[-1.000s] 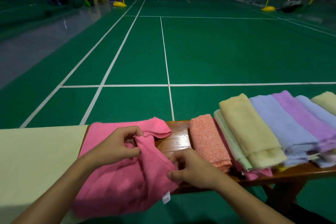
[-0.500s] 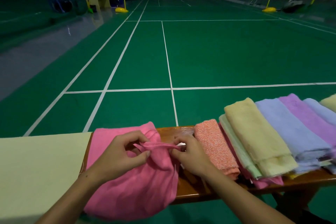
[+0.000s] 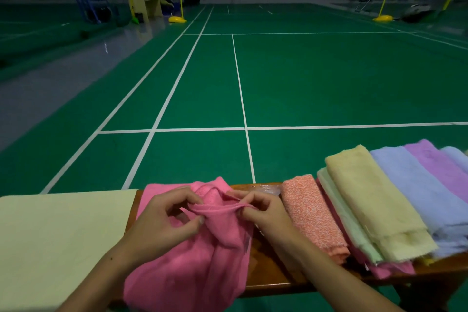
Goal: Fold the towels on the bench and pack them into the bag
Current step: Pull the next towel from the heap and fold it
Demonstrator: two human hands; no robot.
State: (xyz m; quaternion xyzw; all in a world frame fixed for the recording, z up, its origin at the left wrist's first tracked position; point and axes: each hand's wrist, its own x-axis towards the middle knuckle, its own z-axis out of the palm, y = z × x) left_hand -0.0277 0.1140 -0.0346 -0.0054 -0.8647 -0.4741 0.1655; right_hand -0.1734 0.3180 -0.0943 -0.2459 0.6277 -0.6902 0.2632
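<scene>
A pink towel (image 3: 187, 268) lies rumpled on the wooden bench (image 3: 268, 271), its lower part hanging over the near edge. My left hand (image 3: 164, 220) pinches one end of a raised fold of it. My right hand (image 3: 260, 210) pinches the other end, so a short edge is stretched between the two hands. To the right, folded towels overlap in a row: orange speckled (image 3: 314, 215), pale green (image 3: 352, 230), yellow (image 3: 374, 200), light blue (image 3: 417, 190) and purple (image 3: 438, 167). A pale yellow flat sheet or bag (image 3: 58, 240) covers the bench's left end; I cannot tell which.
Beyond the bench spreads a green badminton court (image 3: 304, 78) with white lines. Nets, yellow post bases (image 3: 177, 19) and a small cabinet (image 3: 147, 4) stand far back. A second pink cloth (image 3: 390, 270) peeks from under the towel row.
My right hand rose from the towel's lower corner to meet the left, and both now hold a taut edge. The view has tilted up slightly.
</scene>
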